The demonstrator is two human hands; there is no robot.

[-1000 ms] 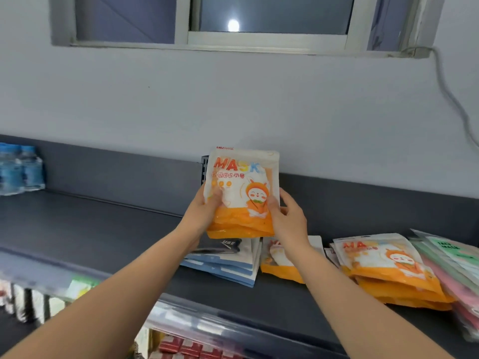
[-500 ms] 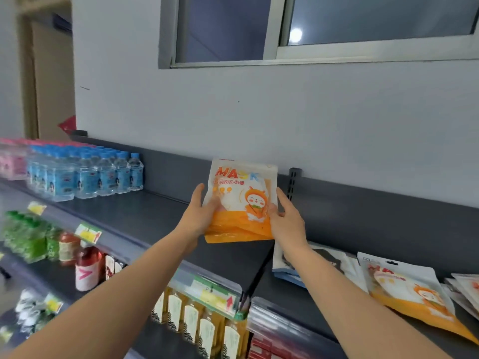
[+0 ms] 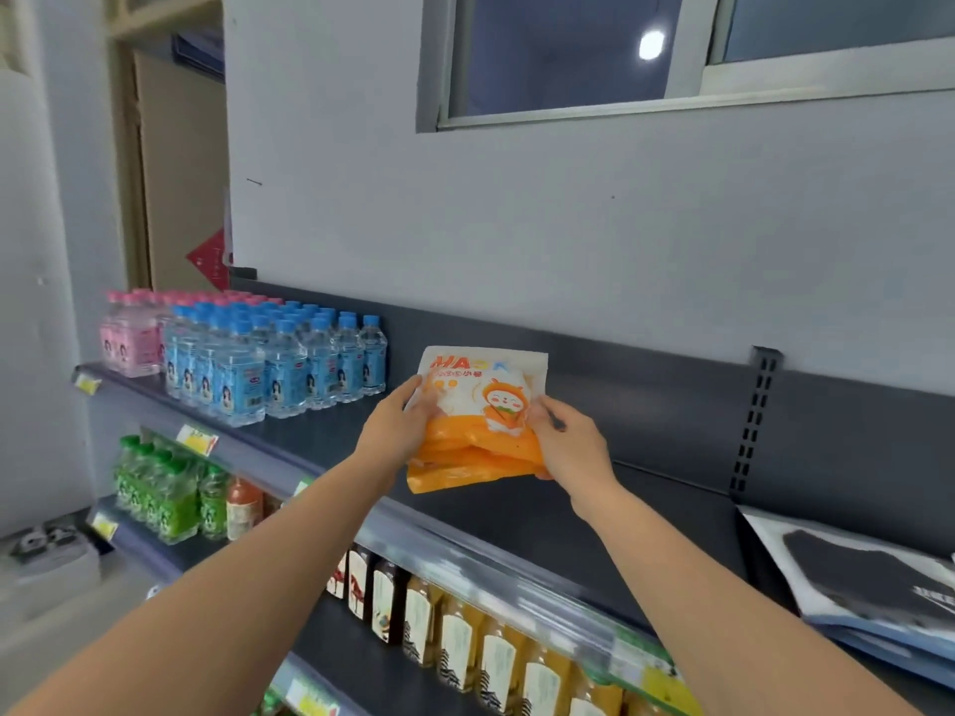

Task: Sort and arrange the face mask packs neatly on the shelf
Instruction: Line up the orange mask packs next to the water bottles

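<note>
A small bunch of orange and white plastic face mask packs (image 3: 480,421) with a cartoon face on the front is being held up over the dark grey metal shelf (image 3: 542,514). The packs are standing almost straight up, with the orange part at the bottom. I cannot tell if the bottom edge is touching the shelf.

The left hand (image 3: 395,431) is gripping the left side of the packs, with its fingers curled round the edge. The right hand (image 3: 568,447) is gripping the right side the same way, with the thumb lying on the front.

To the left on the same shelf, clear water bottles with blue caps (image 3: 274,364) are standing in rows near the packs but not touching them. Bottles with pink caps (image 3: 129,338) are standing just beside those, further left. Far to the right, flat white and black packs (image 3: 868,576) are lying in a pile on blue ones.

On the shelf below, green bottles (image 3: 160,493) are standing at the left, and orange juice bottles with white labels (image 3: 496,648) are standing in a row under the hands.
</note>
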